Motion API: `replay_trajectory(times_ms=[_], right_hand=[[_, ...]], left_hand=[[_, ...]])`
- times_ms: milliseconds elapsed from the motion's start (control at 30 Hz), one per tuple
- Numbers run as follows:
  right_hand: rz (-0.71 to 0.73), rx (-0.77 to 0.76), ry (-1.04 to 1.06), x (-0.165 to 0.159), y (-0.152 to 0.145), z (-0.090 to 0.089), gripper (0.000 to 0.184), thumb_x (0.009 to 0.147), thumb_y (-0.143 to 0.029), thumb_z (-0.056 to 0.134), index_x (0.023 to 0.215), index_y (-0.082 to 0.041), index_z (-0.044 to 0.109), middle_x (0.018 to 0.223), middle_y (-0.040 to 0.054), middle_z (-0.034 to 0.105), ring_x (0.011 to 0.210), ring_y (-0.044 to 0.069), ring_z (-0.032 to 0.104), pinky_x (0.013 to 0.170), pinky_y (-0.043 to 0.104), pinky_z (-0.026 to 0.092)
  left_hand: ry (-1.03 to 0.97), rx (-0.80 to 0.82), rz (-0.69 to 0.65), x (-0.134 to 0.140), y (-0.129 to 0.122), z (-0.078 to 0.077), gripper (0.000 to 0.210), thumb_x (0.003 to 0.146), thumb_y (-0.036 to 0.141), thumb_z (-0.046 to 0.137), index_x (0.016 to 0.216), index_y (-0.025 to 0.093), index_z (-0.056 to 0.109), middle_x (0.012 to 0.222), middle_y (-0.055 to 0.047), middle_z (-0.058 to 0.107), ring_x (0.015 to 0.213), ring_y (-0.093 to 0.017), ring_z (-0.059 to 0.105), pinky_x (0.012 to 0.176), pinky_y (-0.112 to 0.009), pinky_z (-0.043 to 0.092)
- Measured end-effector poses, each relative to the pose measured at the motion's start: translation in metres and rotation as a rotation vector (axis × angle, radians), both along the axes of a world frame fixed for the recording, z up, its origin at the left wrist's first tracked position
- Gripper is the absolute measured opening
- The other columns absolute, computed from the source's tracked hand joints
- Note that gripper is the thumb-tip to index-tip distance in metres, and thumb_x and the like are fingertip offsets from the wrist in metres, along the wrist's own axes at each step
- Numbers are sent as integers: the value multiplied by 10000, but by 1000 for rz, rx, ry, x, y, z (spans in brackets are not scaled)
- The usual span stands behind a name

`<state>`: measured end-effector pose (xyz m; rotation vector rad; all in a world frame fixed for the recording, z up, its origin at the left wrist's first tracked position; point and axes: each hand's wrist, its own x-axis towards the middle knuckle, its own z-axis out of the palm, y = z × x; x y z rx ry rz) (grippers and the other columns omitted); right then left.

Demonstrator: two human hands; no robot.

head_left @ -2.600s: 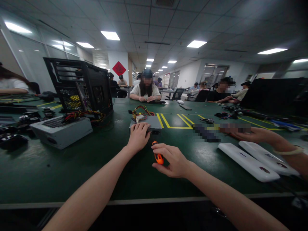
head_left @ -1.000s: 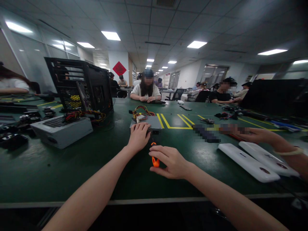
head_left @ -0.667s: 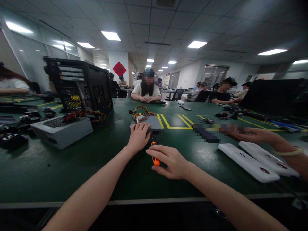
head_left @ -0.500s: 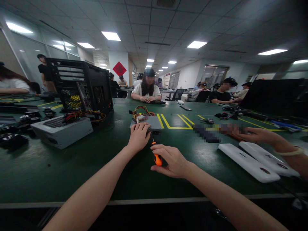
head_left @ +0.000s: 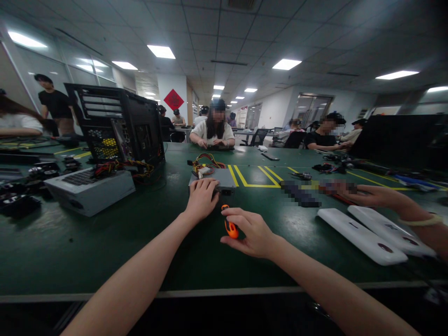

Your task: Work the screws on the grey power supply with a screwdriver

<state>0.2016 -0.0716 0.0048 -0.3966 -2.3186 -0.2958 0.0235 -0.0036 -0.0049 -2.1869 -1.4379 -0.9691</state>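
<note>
A small grey power supply (head_left: pixel 227 183) lies on the green table in front of me, its bundle of coloured wires (head_left: pixel 209 163) at the back. My left hand (head_left: pixel 203 198) is on its top left part, fingers curled over the casing and holding it. Close to its front side, my right hand (head_left: pixel 247 232) grips an orange and black screwdriver (head_left: pixel 231 228) between thumb and fingers. The handle stands roughly upright, and I cannot make out the shaft or tip.
Left of me are a larger power supply (head_left: pixel 93 190) and a black computer case (head_left: pixel 117 123). To the right lie two white power banks (head_left: pixel 362 235), near a co-worker's hand (head_left: pixel 378 196). Another person (head_left: pixel 213 126) sits across the table.
The screwdriver's handle has tilted and shifted slightly right in my right hand; its shaft no longer shows. My left hand and the power supply stay put. A person at far left has moved left.
</note>
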Motion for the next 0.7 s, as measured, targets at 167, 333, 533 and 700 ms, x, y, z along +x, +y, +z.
replay_trajectory(times_ms=[167, 333, 533, 700], right_hand=[[7, -25, -102, 0, -6, 5, 349, 883, -357, 423, 1151, -134, 427, 1109, 155, 552, 1006, 223, 566, 775, 332, 504], [-23, 28, -93, -3, -4, 1, 301, 854, -407, 480, 1011, -150, 486, 1040, 147, 586, 910, 222, 608, 716, 328, 515], [30, -64, -52, -3, -2, -2, 355, 833, -419, 498, 1053, -151, 421, 1058, 148, 581, 995, 222, 580, 757, 326, 510], [-7, 11, -140, -6, -4, 0, 312, 858, -343, 468, 1103, -153, 442, 1089, 142, 564, 969, 222, 589, 745, 323, 509]], left_hand=[[-4, 0, -1, 0, 1, -1, 317, 811, 255, 471, 1125, 232, 503, 1174, -54, 538, 1098, -233, 437, 935, -409, 278], [-7, -2, -2, 0, 0, 0, 316, 817, 252, 453, 1128, 233, 503, 1178, -62, 533, 1100, -235, 434, 940, -411, 273], [-12, -10, -3, 0, 0, 0, 321, 816, 252, 452, 1133, 235, 501, 1174, -64, 534, 1099, -237, 432, 944, -416, 270], [-9, -2, -11, 0, -1, 0, 316, 816, 249, 455, 1128, 234, 503, 1177, -62, 532, 1103, -238, 429, 941, -415, 273]])
